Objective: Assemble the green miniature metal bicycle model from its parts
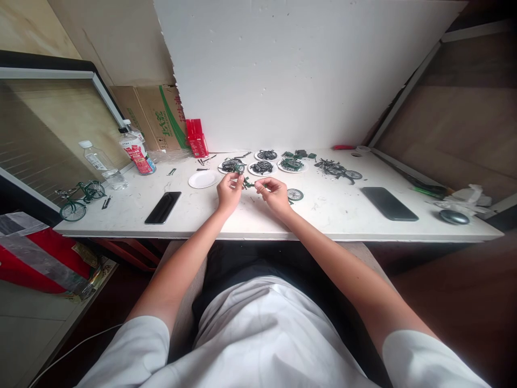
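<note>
Over the front middle of the white table, my left hand (pixel 229 193) pinches a small green model bicycle part (pixel 247 184) between thumb and fingertips. From the other side my right hand (pixel 274 195) is closed, thumb against fingers, on the same green part or one touching it; the join is too small to make out. Just right of my right hand lies a spoked model wheel (pixel 295 194) with a bit of green beside it. Behind my hands stand paper plates of dark parts, among them a plate with green pieces (pixel 293 164).
A finished-looking green model bicycle (pixel 83 199) stands at the left edge. Two phones, a black one (pixel 163 208) and a dark one (pixel 388 203), flank my hands. Bottles (pixel 137 152), a bare plate (pixel 203 179), loose dark parts (pixel 337 170) and a mouse (pixel 454 216) are also on the table.
</note>
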A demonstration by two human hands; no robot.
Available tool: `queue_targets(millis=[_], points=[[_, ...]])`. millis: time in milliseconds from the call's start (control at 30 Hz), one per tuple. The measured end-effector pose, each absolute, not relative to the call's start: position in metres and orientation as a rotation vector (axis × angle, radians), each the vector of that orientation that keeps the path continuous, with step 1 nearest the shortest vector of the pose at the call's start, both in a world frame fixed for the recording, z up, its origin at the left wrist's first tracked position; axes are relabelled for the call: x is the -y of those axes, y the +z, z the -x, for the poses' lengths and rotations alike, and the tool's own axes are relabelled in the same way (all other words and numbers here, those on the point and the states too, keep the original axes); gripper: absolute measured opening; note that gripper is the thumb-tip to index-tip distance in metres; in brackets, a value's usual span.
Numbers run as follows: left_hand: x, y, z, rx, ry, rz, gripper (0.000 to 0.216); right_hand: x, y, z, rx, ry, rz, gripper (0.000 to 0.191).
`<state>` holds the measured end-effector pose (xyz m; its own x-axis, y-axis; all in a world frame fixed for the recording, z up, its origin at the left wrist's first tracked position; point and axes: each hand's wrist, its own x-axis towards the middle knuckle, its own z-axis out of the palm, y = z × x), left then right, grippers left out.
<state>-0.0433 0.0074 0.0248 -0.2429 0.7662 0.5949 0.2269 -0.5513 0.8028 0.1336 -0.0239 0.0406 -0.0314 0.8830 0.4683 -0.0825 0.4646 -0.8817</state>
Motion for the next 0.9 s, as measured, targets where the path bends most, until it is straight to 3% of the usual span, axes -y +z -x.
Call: queue_targets(millis=[433, 900], points=[[-0.0028, 0.0257, 0.0402, -1.133, 1.762, -1.64, 0.043, 0.0218, 0.0378, -0.1362, 1.39, 0.911, 0.765, 0.042], [0.0021, 0.0278, 0.0392, -1.088, 1.71, -1.71, 0.041, 0.0217, 0.0417, -0.1359, 1.399, 0.957, 0.752, 0.055]])
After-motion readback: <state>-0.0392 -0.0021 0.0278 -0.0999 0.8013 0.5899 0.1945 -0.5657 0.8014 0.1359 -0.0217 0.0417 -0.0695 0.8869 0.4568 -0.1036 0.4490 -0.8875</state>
